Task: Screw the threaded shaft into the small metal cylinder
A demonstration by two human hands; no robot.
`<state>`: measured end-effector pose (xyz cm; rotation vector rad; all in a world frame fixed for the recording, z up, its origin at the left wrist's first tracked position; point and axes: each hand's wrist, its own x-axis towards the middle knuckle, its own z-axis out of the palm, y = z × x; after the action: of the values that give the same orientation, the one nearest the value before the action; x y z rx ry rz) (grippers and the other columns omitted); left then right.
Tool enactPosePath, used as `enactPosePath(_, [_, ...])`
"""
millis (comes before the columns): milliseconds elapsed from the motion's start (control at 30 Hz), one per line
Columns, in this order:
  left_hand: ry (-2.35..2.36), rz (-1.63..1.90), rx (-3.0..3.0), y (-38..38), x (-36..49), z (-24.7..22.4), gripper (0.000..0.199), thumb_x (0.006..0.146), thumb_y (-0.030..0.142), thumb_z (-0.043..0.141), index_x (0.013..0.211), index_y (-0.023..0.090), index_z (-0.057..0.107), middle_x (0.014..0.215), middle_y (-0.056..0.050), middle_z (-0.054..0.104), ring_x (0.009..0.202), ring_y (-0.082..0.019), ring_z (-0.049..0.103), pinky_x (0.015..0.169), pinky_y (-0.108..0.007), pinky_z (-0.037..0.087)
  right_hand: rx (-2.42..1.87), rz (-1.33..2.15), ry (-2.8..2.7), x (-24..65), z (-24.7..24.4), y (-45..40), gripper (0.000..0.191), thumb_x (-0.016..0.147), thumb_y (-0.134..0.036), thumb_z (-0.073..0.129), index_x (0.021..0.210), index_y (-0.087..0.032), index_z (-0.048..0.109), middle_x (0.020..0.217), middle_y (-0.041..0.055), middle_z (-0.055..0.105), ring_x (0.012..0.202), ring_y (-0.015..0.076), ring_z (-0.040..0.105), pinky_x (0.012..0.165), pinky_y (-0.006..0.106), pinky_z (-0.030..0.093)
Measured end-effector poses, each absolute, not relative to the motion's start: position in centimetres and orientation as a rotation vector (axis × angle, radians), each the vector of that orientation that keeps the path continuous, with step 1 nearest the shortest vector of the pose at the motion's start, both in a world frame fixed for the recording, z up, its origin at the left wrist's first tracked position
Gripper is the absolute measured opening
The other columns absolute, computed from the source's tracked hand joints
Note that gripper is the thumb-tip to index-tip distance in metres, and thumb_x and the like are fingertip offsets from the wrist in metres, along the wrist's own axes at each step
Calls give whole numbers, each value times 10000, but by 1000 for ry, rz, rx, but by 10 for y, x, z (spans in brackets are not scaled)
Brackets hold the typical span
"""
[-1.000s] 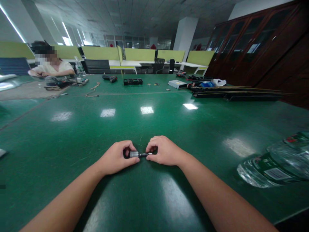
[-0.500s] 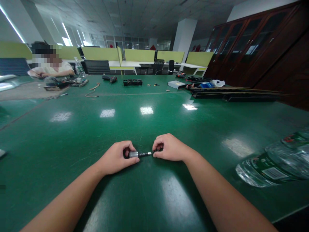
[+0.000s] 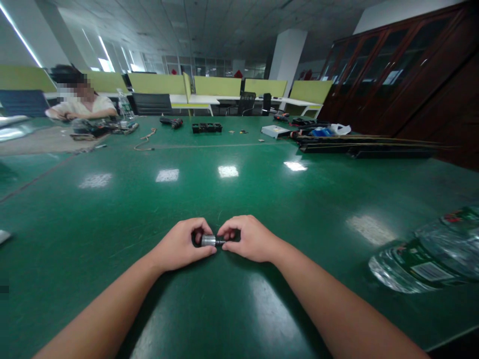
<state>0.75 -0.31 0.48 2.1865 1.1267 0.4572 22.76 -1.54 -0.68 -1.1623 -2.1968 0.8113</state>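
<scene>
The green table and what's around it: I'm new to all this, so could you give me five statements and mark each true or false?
1. The left hand holds a silver cylinder. True.
2. The plastic bottle has a green label. True.
3. The right hand touches that bottle. False: it is at the thin shaft beside the cylinder.
4. The wooden cabinet stands at the picture's left. False: at its right.
5. The person across the table wears a pale top. True.
</scene>
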Motion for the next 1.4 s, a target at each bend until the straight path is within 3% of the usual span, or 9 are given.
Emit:
enactPosePath(300, [1116,441,2202,-3,8,5,249,727,342,728,882,178,622,699,29,571,642,-138,533,578,-226,382,-1126,672,-2242,223,-9,-17,139,770,-181,693,906,-184,719,815,20,675,757,129,584,703,247,427])
enactPosePath(500, [1075,461,2190,-2,7,4,233,855,403,603,886,174,632,695,22,559,647,-133,521,580,-225,377,-1113,638,-2273,222,-7,-18,110,786,-185,680,888,-178,718,791,15,663,740,122,570,694,239,414])
enactPosePath(800, [1113,435,2191,-2,7,3,237,735,307,719,908,170,631,702,31,558,651,-137,532,583,-225,383,-1094,624,-2265,222,-8,-17,149,763,-179,697,911,-182,717,801,11,659,750,125,568,695,237,410])
enactPosePath(1400, [1112,431,2223,-2,7,4,223,747,354,707,844,169,627,712,25,572,661,-143,537,600,-231,381,-1106,622,-2290,223,-6,-18,133,700,-163,703,832,-172,702,733,-4,622,685,117,544,653,231,398])
